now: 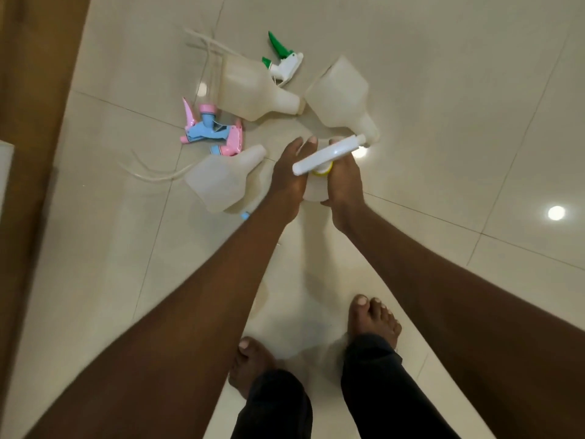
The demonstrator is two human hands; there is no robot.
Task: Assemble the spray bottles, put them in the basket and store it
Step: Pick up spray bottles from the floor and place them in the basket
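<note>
Your bare feet (373,321) are on the tiled floor (474,122) at the bottom. Just past them, both hands hold one upright bottle (315,193): left hand (289,179) wraps its side, fingers curled round it, and right hand (345,182) grips the other side under the white and yellow sprayer (327,155) on its neck. Left of that lies a bottle (221,182), then two pink and blue sprayers (212,133). Farther out lie two more bottles (253,90) and a green and white sprayer (283,60).
</note>
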